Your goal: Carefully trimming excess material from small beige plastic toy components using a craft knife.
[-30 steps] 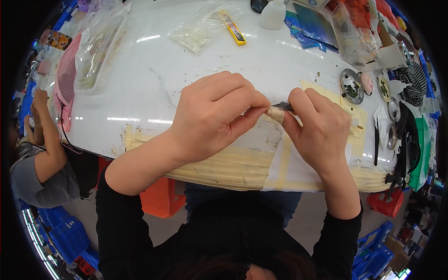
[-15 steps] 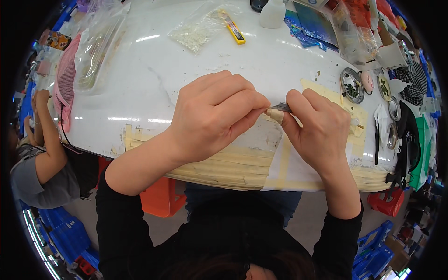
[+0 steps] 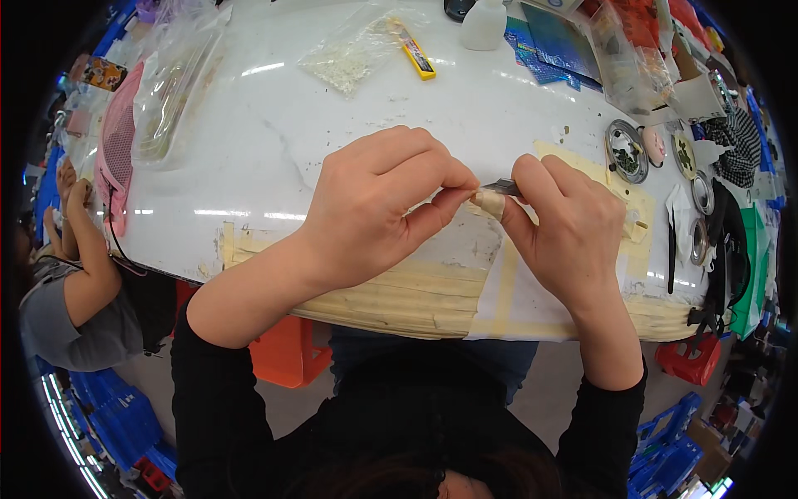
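Observation:
Above the table's near part, my left hand [image 3: 374,204] is closed in a pinch, thumb against forefinger. Whatever lies between those fingertips is too small to make out. Facing it, my right hand [image 3: 573,229] grips a small dark metal blade [image 3: 503,187] between forefinger and thumb, its tip pointing at the left fingertips. Beige tape [image 3: 491,202] wraps the end of my right thumb, close to the left fingertips. The blade's rear part is hidden inside the right hand.
A clear bag of small pale bits [image 3: 341,71] and a yellow box [image 3: 418,60] lie at the far middle, near a white bottle [image 3: 484,25]. Round metal dishes [image 3: 627,151] stand at right. A pink mesh item [image 3: 116,141] lies left, near another person's arm [image 3: 91,258].
My left forefinger and thumb have shifted slightly, with a wider gap behind their pinch. The blade has tilted a little in my right hand. The neighbouring person's hands have moved.

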Available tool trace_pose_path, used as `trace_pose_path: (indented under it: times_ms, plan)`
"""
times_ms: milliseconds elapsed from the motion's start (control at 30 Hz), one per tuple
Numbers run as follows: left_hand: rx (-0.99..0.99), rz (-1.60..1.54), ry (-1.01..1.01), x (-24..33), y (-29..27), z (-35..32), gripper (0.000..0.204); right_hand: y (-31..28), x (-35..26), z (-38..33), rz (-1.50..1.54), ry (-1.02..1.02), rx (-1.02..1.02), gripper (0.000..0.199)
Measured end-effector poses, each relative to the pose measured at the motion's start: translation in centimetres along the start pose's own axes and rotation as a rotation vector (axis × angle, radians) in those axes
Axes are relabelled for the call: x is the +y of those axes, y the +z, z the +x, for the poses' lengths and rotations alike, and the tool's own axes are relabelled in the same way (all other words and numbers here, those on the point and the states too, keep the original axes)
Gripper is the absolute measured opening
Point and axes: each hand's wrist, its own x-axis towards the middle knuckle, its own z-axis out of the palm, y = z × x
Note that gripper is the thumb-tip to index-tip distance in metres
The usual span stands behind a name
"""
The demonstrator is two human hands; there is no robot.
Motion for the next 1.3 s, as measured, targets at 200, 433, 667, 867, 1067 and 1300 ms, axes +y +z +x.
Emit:
trace_pose_path:
  times_ms: [200, 433, 667, 867, 1067, 1300]
  plan:
    - [0.004, 0.022, 0.025, 0.0, 0.0, 0.0, 0.021, 0.0, -0.1, 0.0, -0.012, -0.001, -0.004, 0.027]
    - [0.019, 0.050, 0.057, -0.1, 0.1, 0.0, 0.022, -0.1, -0.2, -0.1, 0.000, 0.002, -0.014, 0.024]
    - [0.014, 0.065, 0.080, -0.1, 0.1, 0.0, 0.023, -0.2, -0.1, -0.2, 0.019, 0.010, -0.025, 0.021]
    - [-0.015, -0.019, -0.014, 0.1, -0.1, 0.0, 0.018, -0.3, -0.2, -0.1, 0.056, -0.006, -0.016, 0.020]
    - [-0.161, -0.574, -0.529, 0.1, -0.7, 0.0, 0.006, -0.3, 0.3, 0.0, 0.109, 0.007, 0.006, 0.024]
    - [-0.217, -0.940, -0.859, 0.3, -1.1, 0.8, 0.015, -0.1, 0.2, 0.2, 0.278, 0.039, 0.045, 0.030]
